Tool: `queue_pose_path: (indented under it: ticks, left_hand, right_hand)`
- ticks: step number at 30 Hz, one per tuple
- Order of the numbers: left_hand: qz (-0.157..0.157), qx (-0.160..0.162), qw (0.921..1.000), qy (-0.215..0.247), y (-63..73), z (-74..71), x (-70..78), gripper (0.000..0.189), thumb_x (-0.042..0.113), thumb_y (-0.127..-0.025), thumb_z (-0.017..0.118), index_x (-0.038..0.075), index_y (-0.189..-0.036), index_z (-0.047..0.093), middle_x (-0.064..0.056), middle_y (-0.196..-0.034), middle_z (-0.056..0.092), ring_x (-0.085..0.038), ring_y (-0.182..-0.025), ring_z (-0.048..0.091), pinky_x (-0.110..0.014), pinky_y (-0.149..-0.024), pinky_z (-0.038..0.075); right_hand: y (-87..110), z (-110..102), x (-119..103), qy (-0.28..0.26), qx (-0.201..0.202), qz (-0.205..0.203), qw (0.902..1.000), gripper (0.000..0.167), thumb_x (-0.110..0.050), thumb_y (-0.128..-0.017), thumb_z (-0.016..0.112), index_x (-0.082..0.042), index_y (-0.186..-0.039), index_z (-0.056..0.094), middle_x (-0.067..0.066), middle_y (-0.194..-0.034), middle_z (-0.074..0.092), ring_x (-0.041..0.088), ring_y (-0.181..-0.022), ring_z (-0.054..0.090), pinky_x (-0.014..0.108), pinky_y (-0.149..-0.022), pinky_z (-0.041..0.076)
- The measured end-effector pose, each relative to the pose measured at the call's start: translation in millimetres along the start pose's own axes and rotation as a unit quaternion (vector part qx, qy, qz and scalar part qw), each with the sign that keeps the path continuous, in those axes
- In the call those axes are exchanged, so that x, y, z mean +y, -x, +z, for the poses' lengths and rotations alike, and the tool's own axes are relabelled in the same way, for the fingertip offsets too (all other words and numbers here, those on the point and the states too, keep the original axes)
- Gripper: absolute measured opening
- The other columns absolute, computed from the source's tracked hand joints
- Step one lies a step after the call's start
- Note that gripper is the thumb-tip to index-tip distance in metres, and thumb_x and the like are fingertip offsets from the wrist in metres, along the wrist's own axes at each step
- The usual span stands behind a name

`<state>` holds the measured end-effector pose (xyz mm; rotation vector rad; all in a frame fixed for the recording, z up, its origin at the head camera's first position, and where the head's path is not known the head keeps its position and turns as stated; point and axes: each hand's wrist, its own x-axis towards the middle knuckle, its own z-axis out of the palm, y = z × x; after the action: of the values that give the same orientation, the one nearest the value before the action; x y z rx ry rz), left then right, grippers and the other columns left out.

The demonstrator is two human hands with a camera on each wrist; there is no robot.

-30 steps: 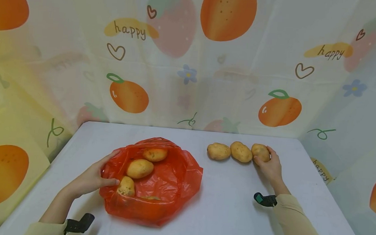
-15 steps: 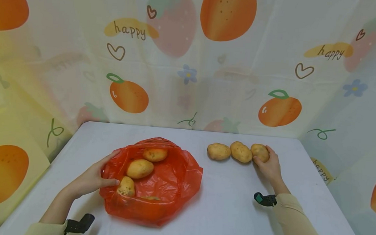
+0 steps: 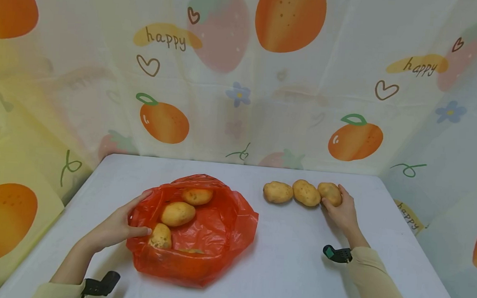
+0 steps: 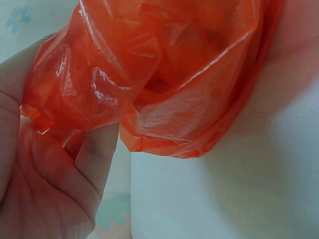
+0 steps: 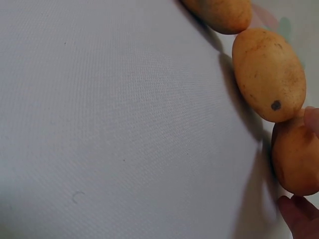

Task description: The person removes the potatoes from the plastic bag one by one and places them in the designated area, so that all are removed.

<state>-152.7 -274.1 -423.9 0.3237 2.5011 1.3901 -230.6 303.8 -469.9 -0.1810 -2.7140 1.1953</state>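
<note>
A red plastic bag [image 3: 188,268] lies with its mouth spread wide on the white table. Inside it show several potatoes [image 3: 177,214], one barely visible behind the front rim. My left hand [image 3: 110,227] grips the bag's left rim, thumb over the edge and fingers outside; the left wrist view has the thin film [image 4: 99,89] bunched in that hand. At the back right, my right hand [image 3: 343,216] holds a potato [image 3: 330,193] between thumb and fingers at the end of a row. That potato [image 5: 295,159] touches the middle potato [image 5: 269,74] in the right wrist view.
Two more potatoes, the middle one [image 3: 306,193] and the left one [image 3: 277,192], complete the row near the table's back edge. A fruit-printed cloth [image 3: 267,100] hangs behind the table [image 3: 284,263]. Black wrist cameras [image 3: 101,283] sit on both forearms.
The potato under my right hand has shifted very slightly left, closer to the middle one. My left hand and the bag stay in place.
</note>
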Motion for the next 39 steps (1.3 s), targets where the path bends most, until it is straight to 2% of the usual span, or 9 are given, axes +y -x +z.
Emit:
queue_pose_path:
  ticks: [5, 14, 18, 24, 31, 35, 39]
  left_hand:
    - [0.001, -0.002, 1.0, 0.001, 0.2, 0.2, -0.4, 0.093, 0.023, -0.077, 0.074, 0.027, -0.148, 0.015, -0.015, -0.149, 0.024, -0.039, -0.126, 0.036, -0.042, -0.087, 0.051]
    - [0.0, 0.002, 1.0, -0.001, 1.5, -0.2, 0.4, 0.092, 0.023, -0.076, 0.074, 0.029, -0.148, 0.016, -0.015, -0.149, 0.024, -0.039, -0.126, 0.035, -0.044, -0.088, 0.05]
    - [0.004, 0.001, 1.0, -0.003, 2.1, -0.3, 2.2, 0.092, 0.023, -0.077, 0.074, 0.029, -0.148, 0.016, -0.015, -0.149, 0.024, -0.039, -0.127, 0.034, -0.047, -0.09, 0.048]
    - [-0.001, 0.001, 1.0, -0.003, 2.5, -0.7, 4.1, 0.092, 0.023, -0.076, 0.074, 0.029, -0.148, 0.016, -0.015, -0.149, 0.023, -0.039, -0.127, 0.034, -0.045, -0.088, 0.05]
    - [0.005, 0.002, 1.0, -0.007, 2.0, -0.6, 4.0, 0.092, 0.022, -0.077, 0.074, 0.03, -0.147, 0.016, -0.016, -0.148, 0.024, -0.039, -0.126, 0.036, -0.044, -0.088, 0.05]
    - [0.009, 0.0, 0.9999, -0.007, 1.7, -0.4, 3.7, 0.091, 0.022, -0.077, 0.074, 0.03, -0.147, 0.017, -0.015, -0.149, 0.024, -0.039, -0.126, 0.036, -0.043, -0.088, 0.05]
    - [0.0, -0.003, 1.0, 0.001, 1.0, -0.2, 2.7, 0.092, 0.022, -0.077, 0.074, 0.03, -0.148, 0.016, -0.014, -0.149, 0.023, -0.04, -0.127, 0.034, -0.044, -0.088, 0.05]
  right_hand:
    - [0.6, -0.7, -1.0, -0.003, -0.002, -0.003, 1.0, 0.074, -0.017, -0.087, 0.059, 0.007, -0.143, 0.017, 0.034, -0.14, 0.026, 0.046, -0.13, 0.026, 0.057, -0.106, 0.024]
    - [3.8, -4.9, -6.9, -0.048, -0.012, 0.047, 0.9977, 0.077, -0.026, -0.09, 0.055, -0.002, -0.147, 0.009, 0.03, -0.146, 0.016, 0.045, -0.131, 0.023, 0.055, -0.107, 0.025]
    - [5.9, -6.1, -9.1, -0.056, 0.0, 0.058, 0.9967, 0.073, -0.025, -0.09, 0.054, -0.004, -0.147, 0.013, 0.028, -0.147, 0.016, 0.044, -0.132, 0.022, 0.056, -0.107, 0.023]
    - [8.3, -4.7, -8.5, -0.049, 0.065, 0.039, 0.996, 0.058, -0.017, -0.09, 0.052, -0.002, -0.141, 0.031, 0.024, -0.142, 0.032, 0.04, -0.131, 0.026, 0.054, -0.107, 0.023]
    - [10.6, -1.6, -15.0, -0.076, 0.125, -0.004, 0.9892, 0.042, -0.014, -0.091, 0.053, 0.0, -0.13, 0.047, 0.02, -0.132, 0.047, 0.035, -0.125, 0.039, 0.05, -0.103, 0.033]
    - [11.7, -0.2, -23.5, -0.101, 0.134, -0.016, 0.9857, 0.038, -0.01, -0.09, 0.054, 0.0, -0.126, 0.049, 0.019, -0.128, 0.05, 0.033, -0.121, 0.043, 0.048, -0.1, 0.036]
    - [13.1, 2.3, -31.2, -0.128, 0.118, -0.012, 0.9847, 0.036, -0.011, -0.091, 0.053, -0.001, -0.126, 0.05, 0.016, -0.128, 0.05, 0.029, -0.121, 0.043, 0.045, -0.101, 0.038]
